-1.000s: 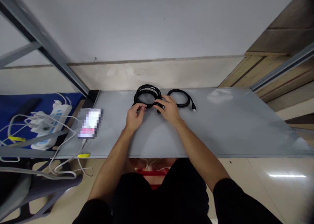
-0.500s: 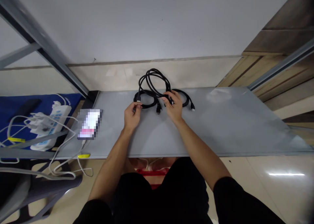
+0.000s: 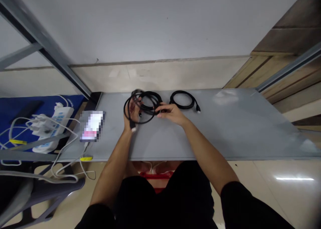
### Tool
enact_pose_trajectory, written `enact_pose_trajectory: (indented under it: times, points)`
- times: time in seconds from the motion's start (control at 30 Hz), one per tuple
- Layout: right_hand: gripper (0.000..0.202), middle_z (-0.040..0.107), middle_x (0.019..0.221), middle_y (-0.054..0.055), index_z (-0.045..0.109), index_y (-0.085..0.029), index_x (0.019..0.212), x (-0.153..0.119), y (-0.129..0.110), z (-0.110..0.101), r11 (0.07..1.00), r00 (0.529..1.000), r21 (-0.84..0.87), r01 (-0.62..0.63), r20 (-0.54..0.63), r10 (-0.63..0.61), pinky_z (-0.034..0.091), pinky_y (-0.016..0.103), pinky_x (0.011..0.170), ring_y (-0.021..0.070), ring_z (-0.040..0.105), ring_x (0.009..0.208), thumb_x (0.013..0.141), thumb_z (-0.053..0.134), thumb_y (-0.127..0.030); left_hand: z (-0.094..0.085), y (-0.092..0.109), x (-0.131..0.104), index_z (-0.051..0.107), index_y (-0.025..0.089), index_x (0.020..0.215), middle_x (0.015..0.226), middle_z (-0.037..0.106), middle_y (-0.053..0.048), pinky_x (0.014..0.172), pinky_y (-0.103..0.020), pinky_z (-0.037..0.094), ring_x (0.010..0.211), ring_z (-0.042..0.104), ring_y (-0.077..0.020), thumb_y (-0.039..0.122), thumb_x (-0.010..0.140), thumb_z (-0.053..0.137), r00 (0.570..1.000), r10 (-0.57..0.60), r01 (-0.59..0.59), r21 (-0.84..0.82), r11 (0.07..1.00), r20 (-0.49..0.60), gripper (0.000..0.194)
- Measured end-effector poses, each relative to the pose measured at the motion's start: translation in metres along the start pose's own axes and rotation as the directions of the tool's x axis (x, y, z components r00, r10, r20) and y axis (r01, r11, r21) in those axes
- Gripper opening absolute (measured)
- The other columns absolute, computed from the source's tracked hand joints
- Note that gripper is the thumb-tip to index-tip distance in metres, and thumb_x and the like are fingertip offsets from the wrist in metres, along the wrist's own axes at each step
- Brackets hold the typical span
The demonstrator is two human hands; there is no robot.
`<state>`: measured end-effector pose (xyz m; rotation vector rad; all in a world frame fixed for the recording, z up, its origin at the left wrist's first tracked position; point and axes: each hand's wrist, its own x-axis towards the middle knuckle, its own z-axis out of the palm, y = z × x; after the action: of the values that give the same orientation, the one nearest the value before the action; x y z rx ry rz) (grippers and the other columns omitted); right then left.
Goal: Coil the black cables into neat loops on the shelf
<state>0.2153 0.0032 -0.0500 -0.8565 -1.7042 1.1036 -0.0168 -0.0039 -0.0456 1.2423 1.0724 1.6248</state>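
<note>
A loosely coiled black cable (image 3: 143,122) hangs between my hands above the grey tabletop (image 3: 235,128). My left hand (image 3: 133,112) is at the coil's left side, palm turned up, with loops passing over it; a connector with a white tip (image 3: 133,126) hangs by the wrist. With fingers pinched, my right hand (image 3: 171,113) holds the right side of the same coil. Behind the held loops lies a second black coil (image 3: 155,96), partly hidden. Another coiled black cable (image 3: 182,107) rests to the right, its connector (image 3: 198,108) pointing right.
A phone (image 3: 92,126) with a blurred screen lies at the table's left, a white cable plugged into it. Further left, a white power strip (image 3: 56,127) sits on a blue surface (image 3: 10,105). Metal frame posts (image 3: 57,62) rise on both sides, and a wall stands behind.
The held cable has come down and left, its loops now lower and nearer me. My left hand has turned palm up under them. My right hand has shifted left, uncovering the right coil.
</note>
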Motion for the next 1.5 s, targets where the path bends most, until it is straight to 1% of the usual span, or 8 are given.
enact_pose_trajectory:
  times: [0.13,0.3,0.43,0.77,0.9,1.03,1.27,1.5]
  points:
    - [0.043,0.086,0.101,0.005,0.092,-0.027,0.099,-0.006,-0.012,0.004,0.992,0.963,0.071,-0.101,0.257,0.079,0.064,0.039,0.086,0.0245,0.079,0.095,0.079,0.093,-0.065,0.003,-0.002,-0.005,0.071,0.027,0.133,0.134,0.081,-0.014,0.083,-0.041,0.071,0.112,0.081,-0.0284,0.073,0.096,0.077,0.993,0.089,-0.093,0.052,0.994,0.084,0.059]
    - [0.041,0.087,0.118,0.008,0.089,-0.027,0.094,-0.004,-0.01,0.007,0.992,0.999,0.123,-0.041,-0.009,0.042,0.065,0.038,0.088,0.025,0.081,0.105,0.088,0.086,-0.068,0.008,-0.004,-0.013,0.063,0.026,0.13,0.128,0.083,-0.016,0.088,-0.047,0.072,0.106,0.084,-0.0287,0.071,0.101,0.071,0.977,0.082,-0.089,0.025,0.996,0.195,0.054]
    - [0.045,0.086,0.106,0.009,0.086,-0.025,0.105,0.0,-0.002,0.013,0.997,0.984,0.053,0.053,-0.176,-0.043,0.064,0.036,0.079,0.0229,0.08,0.093,0.089,0.086,-0.067,0.011,0.002,-0.019,0.067,0.024,0.118,0.123,0.084,-0.014,0.089,-0.044,0.071,0.107,0.084,-0.028,0.063,0.103,0.073,0.963,0.098,-0.129,0.108,0.986,0.251,0.042]
    - [0.032,0.084,0.105,0.008,0.088,-0.028,0.108,-0.003,-0.007,0.019,0.938,0.931,-0.196,0.287,-0.174,-0.322,0.064,0.035,0.073,0.0213,0.077,0.09,0.106,0.072,-0.056,0.008,0.015,-0.016,0.085,0.022,0.116,0.106,0.086,-0.008,0.07,-0.034,0.068,0.072,0.078,-0.018,0.045,0.102,0.077,0.911,0.114,-0.217,0.226,0.95,0.397,0.028]
    - [0.032,0.084,0.109,0.008,0.087,-0.03,0.113,-0.004,-0.004,0.018,0.926,0.929,-0.241,0.291,-0.159,-0.333,0.067,0.038,0.081,0.0227,0.078,0.096,0.108,0.069,-0.055,0.009,0.01,-0.018,0.077,0.023,0.126,0.107,0.086,-0.008,0.072,-0.036,0.068,0.084,0.082,-0.0224,0.047,0.1,0.078,0.934,0.096,-0.161,0.166,0.973,0.345,0.035]
    - [0.034,0.086,0.11,0.007,0.084,-0.029,0.115,-0.003,0.002,0.018,0.935,0.945,-0.285,0.21,-0.187,-0.269,0.068,0.042,0.092,0.0247,0.081,0.102,0.111,0.062,-0.054,0.008,0.005,-0.019,0.071,0.022,0.11,0.1,0.085,-0.008,0.073,-0.036,0.065,0.089,0.082,-0.0248,0.049,0.098,0.081,0.962,0.033,-0.067,0.119,0.991,0.269,0.031]
    - [0.045,0.085,0.116,0.009,0.073,-0.028,0.134,-0.003,0.012,0.019,0.963,0.944,-0.235,0.129,-0.268,-0.192,0.069,0.044,0.092,0.0245,0.082,0.098,0.113,0.051,-0.061,0.004,0.005,-0.015,0.071,0.023,0.112,0.111,0.083,-0.008,0.073,-0.033,0.064,0.101,0.082,-0.0255,0.043,0.094,0.085,0.97,0.029,-0.042,0.05,0.998,0.241,0.029]
    - [0.051,0.079,0.125,0.011,0.073,-0.031,0.141,-0.003,0.011,0.015,0.972,0.942,-0.209,0.104,-0.292,-0.163,0.07,0.045,0.09,0.025,0.08,0.096,0.112,0.05,-0.067,0.006,0.004,-0.013,0.069,0.023,0.115,0.102,0.083,-0.008,0.072,-0.033,0.065,0.094,0.082,-0.0235,0.062,0.102,0.074,0.979,0.067,-0.089,0.106,0.99,0.194,0.042]
